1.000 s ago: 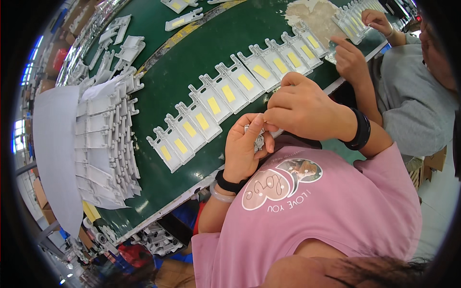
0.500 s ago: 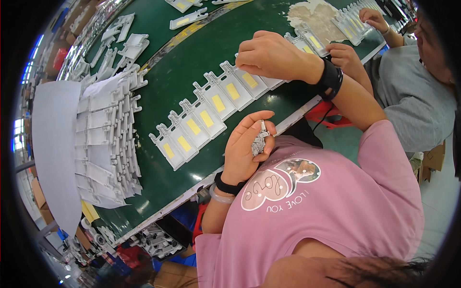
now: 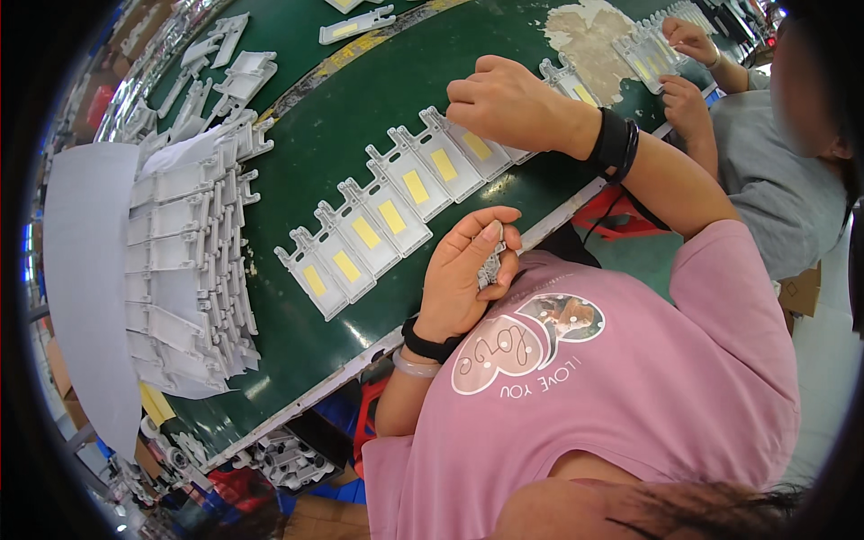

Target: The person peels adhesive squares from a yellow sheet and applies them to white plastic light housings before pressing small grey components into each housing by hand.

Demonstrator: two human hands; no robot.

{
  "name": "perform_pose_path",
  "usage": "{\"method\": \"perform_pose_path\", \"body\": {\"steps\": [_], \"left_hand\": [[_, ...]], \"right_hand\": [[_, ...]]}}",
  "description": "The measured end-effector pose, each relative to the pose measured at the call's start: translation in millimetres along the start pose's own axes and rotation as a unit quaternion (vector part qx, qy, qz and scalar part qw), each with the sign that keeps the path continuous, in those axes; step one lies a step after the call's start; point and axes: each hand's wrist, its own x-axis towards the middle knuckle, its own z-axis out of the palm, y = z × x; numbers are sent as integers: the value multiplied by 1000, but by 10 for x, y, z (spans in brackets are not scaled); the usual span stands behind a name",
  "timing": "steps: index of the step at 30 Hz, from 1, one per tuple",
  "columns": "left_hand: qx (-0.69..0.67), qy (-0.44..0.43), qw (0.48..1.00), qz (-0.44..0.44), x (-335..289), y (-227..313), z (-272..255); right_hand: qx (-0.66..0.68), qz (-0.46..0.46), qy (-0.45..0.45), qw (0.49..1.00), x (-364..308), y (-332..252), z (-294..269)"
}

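My left hand [image 3: 463, 274] is closed around a small bunch of grey plastic parts [image 3: 490, 268], held in front of the table edge with the thumb on top. My right hand [image 3: 517, 103] is over the far part of a row of overlapping flat white plastic panels [image 3: 382, 225]. Its fingers are curled down and pressed together, and their tips and anything in them are hidden behind the hand. Each panel carries a yellow rectangle [image 3: 416, 187] and has small clips along its upper end. The row lies slantwise on the green table [image 3: 297, 346].
A tall stack of white panels [image 3: 184, 270] with white sheets [image 3: 90, 288] stands at the left. Loose white parts [image 3: 245, 81] lie beyond it. At the right, a co-worker's hands [image 3: 688, 103] handle more panels [image 3: 646, 56]. Below the table is a box of parts [image 3: 292, 461].
My left thumb has slid over the grey parts, covering more of them. My right hand stays over the row. The co-worker's nearer hand has moved right, away from mine. The view has shifted slightly.
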Motion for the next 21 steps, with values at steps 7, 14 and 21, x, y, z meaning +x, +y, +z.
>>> {"method": "perform_pose_path", "body": {"steps": [7, 14, 21], "left_hand": [[-3, -5, 1000, 1, -18, 5, -17], [-13, 18, 1000, 7, -41, 4, 13], [-2, 7, 1000, 21, -21, -23, -10]], "right_hand": [[-52, 4, -85, 995, -10, -168, -163], [-36, 42, -91, 994, -81, -192, -103], [120, 91, -33, 988, -199, -166, -274]]}}
